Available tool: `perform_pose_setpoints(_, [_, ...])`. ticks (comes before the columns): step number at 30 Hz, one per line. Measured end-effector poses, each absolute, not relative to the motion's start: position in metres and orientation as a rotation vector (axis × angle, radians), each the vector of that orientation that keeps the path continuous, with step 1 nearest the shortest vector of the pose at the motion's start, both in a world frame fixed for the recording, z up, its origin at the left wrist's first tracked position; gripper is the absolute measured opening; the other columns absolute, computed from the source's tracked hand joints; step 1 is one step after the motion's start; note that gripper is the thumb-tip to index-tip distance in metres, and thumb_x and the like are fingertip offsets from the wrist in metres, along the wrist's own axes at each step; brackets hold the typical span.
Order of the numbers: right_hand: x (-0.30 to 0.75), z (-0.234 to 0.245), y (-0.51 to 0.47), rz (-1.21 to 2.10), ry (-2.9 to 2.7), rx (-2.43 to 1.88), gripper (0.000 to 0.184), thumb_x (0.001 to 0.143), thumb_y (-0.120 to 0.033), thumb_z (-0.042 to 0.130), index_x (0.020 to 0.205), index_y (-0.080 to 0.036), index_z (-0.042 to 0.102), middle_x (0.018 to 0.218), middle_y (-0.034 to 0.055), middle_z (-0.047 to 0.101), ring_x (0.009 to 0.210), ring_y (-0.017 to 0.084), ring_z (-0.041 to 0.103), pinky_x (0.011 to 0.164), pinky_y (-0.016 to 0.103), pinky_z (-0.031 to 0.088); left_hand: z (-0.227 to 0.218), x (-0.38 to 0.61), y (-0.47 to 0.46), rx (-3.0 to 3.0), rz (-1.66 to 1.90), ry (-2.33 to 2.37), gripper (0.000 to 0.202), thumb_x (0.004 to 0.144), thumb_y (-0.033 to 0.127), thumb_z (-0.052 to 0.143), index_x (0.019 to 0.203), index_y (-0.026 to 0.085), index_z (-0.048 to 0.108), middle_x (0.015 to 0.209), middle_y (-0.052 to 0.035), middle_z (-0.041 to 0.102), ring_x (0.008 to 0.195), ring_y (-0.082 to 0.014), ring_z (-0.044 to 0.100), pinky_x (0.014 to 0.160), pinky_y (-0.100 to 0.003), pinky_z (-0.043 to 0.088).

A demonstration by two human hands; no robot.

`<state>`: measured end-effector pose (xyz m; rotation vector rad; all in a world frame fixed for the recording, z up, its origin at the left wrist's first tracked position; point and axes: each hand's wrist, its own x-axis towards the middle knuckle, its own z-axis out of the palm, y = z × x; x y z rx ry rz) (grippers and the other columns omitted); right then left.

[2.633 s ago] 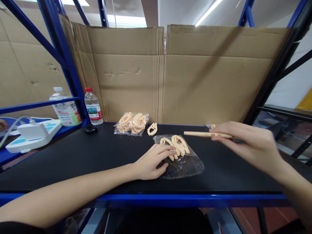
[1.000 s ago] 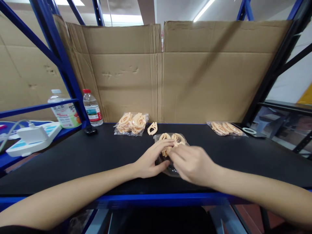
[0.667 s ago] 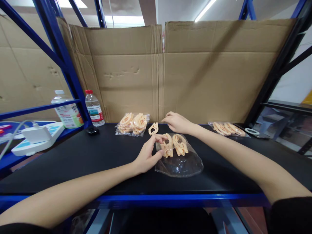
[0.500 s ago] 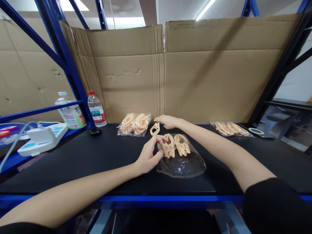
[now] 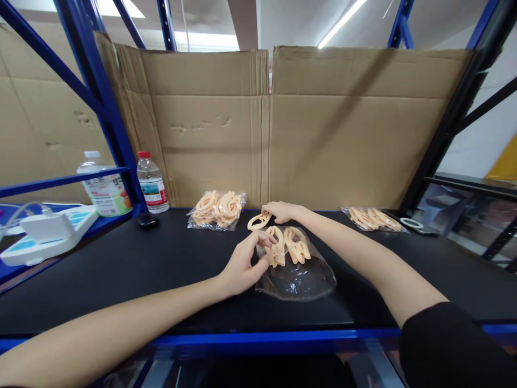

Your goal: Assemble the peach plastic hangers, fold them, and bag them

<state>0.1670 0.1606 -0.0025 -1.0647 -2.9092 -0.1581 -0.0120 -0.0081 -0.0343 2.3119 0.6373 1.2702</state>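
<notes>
My right hand [image 5: 278, 211] reaches to the far side of the table and pinches a cream, open-looped piece [image 5: 254, 223] with a pronged end; its exact kind is unclear. In front of it lies a clear plastic bag [image 5: 297, 283] with two stacks of similar cream pieces [image 5: 298, 245], its wide part towards me. My left hand [image 5: 245, 264] is at the bag's left side, thumb and fingers apart. Its fingertips rest on or just over the left stack.
Filled clear bags lie at the back left [image 5: 218, 210] and back right [image 5: 374, 219], the latter beside a phone [image 5: 420, 228] with a white ring. A water bottle [image 5: 152, 183], black object [image 5: 147, 220] and power strip [image 5: 36, 245] are left. Cardboard [image 5: 210, 124] walls the back.
My right hand has closed on the loose cream piece and tilted it. My left hand stays at the bag. The view has shifted slightly.
</notes>
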Motion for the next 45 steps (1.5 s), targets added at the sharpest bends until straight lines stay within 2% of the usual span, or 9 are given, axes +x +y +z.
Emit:
perform_pose_setpoints(4, [0.17, -0.008, 0.163, -0.067, -2.857, -0.995, 0.045, 0.07, -0.004, 0.059, 0.114, -0.014, 0.052, 0.102, 0.0085, 0.065, 0.085, 0.018, 0.06, 0.069, 0.024, 0.043, -0.035, -0.012, -0.008, 2.303, 1.279, 0.631, 0.012, 0.079, 0.012, 0.049, 0.088, 0.018, 0.046, 0.099, -0.0072, 0.059, 0.093, -0.0184, 0.056, 0.084, -0.035, 0.044])
perform_pose_setpoints(8, [0.184, -0.008, 0.159, -0.013, -2.792, -0.946, 0.028, 0.072, -0.009, 0.061, 0.1, -0.012, 0.062, 0.084, 0.0048, 0.068, 0.071, 0.015, 0.06, 0.064, 0.024, 0.043, -0.036, -0.013, -0.008, 2.321, 1.265, 0.611, 0.01, 0.081, 0.012, 0.048, 0.089, 0.018, 0.045, 0.098, -0.0072, 0.058, 0.093, -0.0178, 0.056, 0.084, -0.034, 0.045])
perform_pose_setpoints(10, [0.198, -0.007, 0.152, -0.018, -2.744, -0.929, 0.023, 0.073, -0.01, 0.062, 0.095, -0.013, 0.066, 0.084, 0.0049, 0.069, 0.072, 0.015, 0.06, 0.066, 0.024, 0.044, -0.035, -0.013, -0.008, 2.343, 1.251, 0.598, 0.01, 0.082, 0.012, 0.047, 0.089, 0.018, 0.045, 0.097, -0.0073, 0.058, 0.092, -0.0177, 0.056, 0.083, -0.034, 0.045])
perform_pose_setpoints(16, [0.24, -0.001, 0.112, -0.15, -2.371, -0.881, 0.022, 0.09, -0.024, 0.05, 0.094, -0.016, 0.07, 0.092, 0.0084, 0.07, 0.085, 0.018, 0.063, 0.078, 0.032, 0.047, -0.029, -0.013, -0.013, 2.509, 1.161, 0.491, 0.014, 0.081, 0.007, 0.046, 0.089, 0.017, 0.052, 0.1, -0.0078, 0.058, 0.095, -0.0178, 0.056, 0.086, -0.033, 0.045])
perform_pose_setpoints(22, [0.26, 0.024, 0.029, -0.247, -1.925, -0.866, 0.014, 0.085, -0.028, 0.061, 0.092, -0.019, 0.069, 0.082, 0.004, 0.068, 0.069, 0.015, 0.062, 0.06, 0.027, 0.05, -0.023, -0.014, -0.019, 2.757, 1.036, 0.429, 0.021, 0.081, 0.007, 0.046, 0.086, 0.018, 0.064, 0.113, -0.0086, 0.054, 0.106, -0.02, 0.051, 0.092, -0.035, 0.042])
perform_pose_setpoints(29, [0.251, 0.042, -0.103, -0.465, -1.91, -0.807, 0.008, 0.08, -0.02, 0.069, 0.087, -0.023, 0.067, 0.079, 0.0012, 0.069, 0.072, 0.015, 0.064, 0.066, 0.027, 0.051, -0.028, -0.014, -0.017, 2.829, 1.032, 0.585, 0.024, 0.08, 0.011, 0.049, 0.094, 0.019, 0.066, 0.099, -0.0065, 0.055, 0.08, -0.0153, 0.055, 0.074, -0.03, 0.048])
perform_pose_setpoints(35, [0.225, 0.013, -0.124, -0.593, -2.249, -0.646, 0.013, 0.089, -0.011, 0.054, 0.096, -0.015, 0.064, 0.079, 0.0048, 0.067, 0.068, 0.014, 0.061, 0.061, 0.026, 0.05, -0.03, -0.014, -0.015, 2.791, 1.073, 0.606, 0.04, 0.079, 0.007, 0.048, 0.115, 0.021, 0.058, 0.108, -0.0075, 0.054, 0.092, -0.017, 0.057, 0.079, -0.03, 0.05])
perform_pose_setpoints(41, [0.204, -0.006, -0.079, -1.11, -2.302, -0.631, 0.023, 0.089, -0.006, 0.045, 0.076, -0.012, 0.064, 0.067, 0.0056, 0.061, 0.061, 0.015, 0.055, 0.053, 0.027, 0.044, -0.031, -0.013, -0.014, 2.758, 1.148, 0.596, 0.052, 0.078, 0.003, 0.046, 0.126, 0.023, 0.05, 0.113, -0.0083, 0.052, 0.091, -0.0161, 0.057, 0.077, -0.028, 0.052])
perform_pose_setpoints(45, [0.197, -0.015, -0.055, -1.276, -2.333, -0.78, 0.024, 0.087, -0.005, 0.045, 0.075, -0.013, 0.065, 0.069, 0.0067, 0.06, 0.068, 0.018, 0.055, 0.054, 0.028, 0.043, -0.031, -0.013, -0.014, 2.764, 1.154, 0.559, 0.052, 0.078, 0.002, 0.044, 0.125, 0.022, 0.05, 0.112, -0.0084, 0.053, 0.097, -0.0172, 0.056, 0.081, -0.03, 0.051])
